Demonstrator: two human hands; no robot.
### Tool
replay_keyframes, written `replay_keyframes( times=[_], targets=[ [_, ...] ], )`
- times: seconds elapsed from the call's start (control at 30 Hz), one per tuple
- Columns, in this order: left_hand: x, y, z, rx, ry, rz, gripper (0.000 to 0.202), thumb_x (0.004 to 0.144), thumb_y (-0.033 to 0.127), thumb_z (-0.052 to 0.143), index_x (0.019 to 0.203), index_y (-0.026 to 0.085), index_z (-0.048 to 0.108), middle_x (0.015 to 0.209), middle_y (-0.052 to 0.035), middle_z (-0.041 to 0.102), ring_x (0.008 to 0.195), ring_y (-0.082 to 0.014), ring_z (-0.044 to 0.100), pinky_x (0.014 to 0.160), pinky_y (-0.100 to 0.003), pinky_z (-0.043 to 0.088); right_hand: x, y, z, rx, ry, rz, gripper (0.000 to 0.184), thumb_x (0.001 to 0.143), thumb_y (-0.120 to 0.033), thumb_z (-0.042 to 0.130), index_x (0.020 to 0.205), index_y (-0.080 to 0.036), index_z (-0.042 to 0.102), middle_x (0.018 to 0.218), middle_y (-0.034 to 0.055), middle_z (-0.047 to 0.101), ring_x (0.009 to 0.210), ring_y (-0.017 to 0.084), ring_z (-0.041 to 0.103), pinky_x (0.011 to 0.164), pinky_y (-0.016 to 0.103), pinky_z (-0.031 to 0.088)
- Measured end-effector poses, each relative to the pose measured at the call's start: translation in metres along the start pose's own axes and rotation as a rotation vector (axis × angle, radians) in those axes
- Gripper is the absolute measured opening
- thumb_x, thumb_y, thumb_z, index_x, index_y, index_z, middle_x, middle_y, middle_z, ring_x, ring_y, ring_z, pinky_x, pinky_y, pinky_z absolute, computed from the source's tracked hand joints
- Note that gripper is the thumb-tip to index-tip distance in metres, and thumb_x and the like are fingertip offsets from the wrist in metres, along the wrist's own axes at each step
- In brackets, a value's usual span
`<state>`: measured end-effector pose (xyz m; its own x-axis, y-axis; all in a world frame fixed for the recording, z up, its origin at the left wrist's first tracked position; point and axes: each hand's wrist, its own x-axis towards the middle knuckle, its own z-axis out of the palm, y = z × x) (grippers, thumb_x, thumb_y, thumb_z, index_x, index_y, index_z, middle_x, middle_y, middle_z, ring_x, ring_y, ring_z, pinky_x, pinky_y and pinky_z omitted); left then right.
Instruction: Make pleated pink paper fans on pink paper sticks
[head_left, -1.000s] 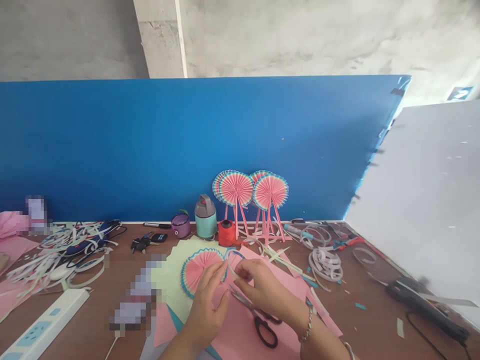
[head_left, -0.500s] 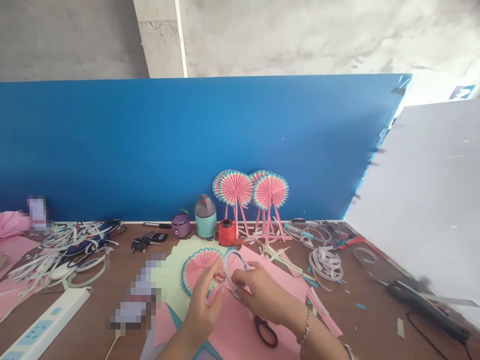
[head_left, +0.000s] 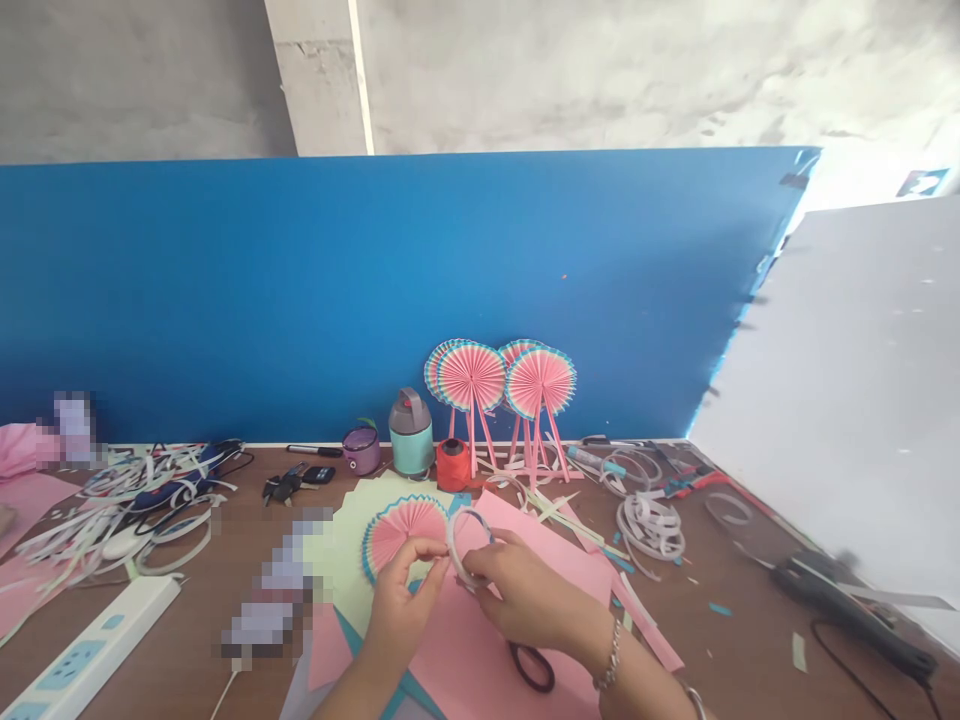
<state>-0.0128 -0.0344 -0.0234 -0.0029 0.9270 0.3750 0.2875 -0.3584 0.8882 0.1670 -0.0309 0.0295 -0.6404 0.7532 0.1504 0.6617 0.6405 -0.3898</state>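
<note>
My right hand [head_left: 517,585] grips a narrow white roll of tape [head_left: 455,535], held up on its edge above the pink paper sheets [head_left: 457,650]. At the roll's left rim, my left hand [head_left: 409,590] has thumb and fingertips pinched together; what is between them is too small to make out. Just behind my left hand lies a round pleated paper fan [head_left: 401,525], pink with a blue and pale edge, on pale green sheets [head_left: 341,540]. Below my right hand a dark scissor handle [head_left: 534,668] shows on the pink paper, its blades hidden.
Finished pink fans on stick legs [head_left: 471,378] stand against the blue partition [head_left: 300,300]. Nearby are a turquoise bottle [head_left: 412,445], a red container [head_left: 453,466] and a purple pot [head_left: 361,452]. Coiled white strips [head_left: 651,527] and a glue gun [head_left: 855,610] lie right; a power strip [head_left: 94,650] lies left.
My left hand's thumb and fingers, apart before, have closed together at the roll's left edge. My right hand keeps its hold on the tape roll with little movement.
</note>
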Motion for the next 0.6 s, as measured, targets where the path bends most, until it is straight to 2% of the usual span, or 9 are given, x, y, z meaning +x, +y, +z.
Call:
replay_keyframes(
  times=[0.2,0.33,0.5,0.6],
  targets=[
    [0.0040,0.0060,-0.0017,-0.028,0.078,-0.034,0.016,0.082,0.032,0.054,0.074,0.019,0.059,0.073,-0.0018,0.060,0.074,-0.0175,0.058,0.072,-0.028,0.048,-0.0006,-0.0020,-0.0033,0.064,0.002,-0.046,0.027,0.094,-0.019,0.026,0.076,-0.020,0.047,0.070,-0.0006,0.054,0.067,0.014,0.048,0.086,0.031,0.033],
    [0.0041,0.0082,-0.0023,-0.064,0.114,-0.004,0.016,0.082,0.032,0.053,0.074,0.019,0.057,0.077,-0.0029,0.059,0.077,-0.0179,0.058,0.073,-0.028,0.047,0.0016,0.0000,-0.0048,0.078,0.019,-0.001,0.028,0.095,-0.022,0.027,0.070,-0.020,0.040,0.064,-0.0022,0.047,0.062,0.013,0.042,0.077,0.028,0.035],
    [0.0002,0.0069,-0.0012,-0.113,0.125,-0.075,0.019,0.081,0.036,0.054,0.076,0.018,0.057,0.073,-0.0020,0.059,0.070,-0.0172,0.059,0.069,-0.029,0.048,0.0045,0.0014,-0.0064,0.080,0.052,0.061,0.029,0.094,-0.023,0.028,0.064,-0.020,0.032,0.059,-0.0037,0.039,0.058,0.013,0.036,0.072,0.026,0.034],
    [-0.0001,0.0081,0.0001,-0.141,0.146,-0.069,0.016,0.080,0.034,0.057,0.078,0.019,0.055,0.072,-0.0008,0.059,0.070,-0.0164,0.059,0.068,-0.029,0.048,0.0047,0.0012,-0.0062,0.098,0.056,0.069,0.029,0.093,-0.021,0.028,0.063,-0.020,0.030,0.058,-0.0041,0.036,0.056,0.012,0.034,0.070,0.026,0.033]
  ],
)
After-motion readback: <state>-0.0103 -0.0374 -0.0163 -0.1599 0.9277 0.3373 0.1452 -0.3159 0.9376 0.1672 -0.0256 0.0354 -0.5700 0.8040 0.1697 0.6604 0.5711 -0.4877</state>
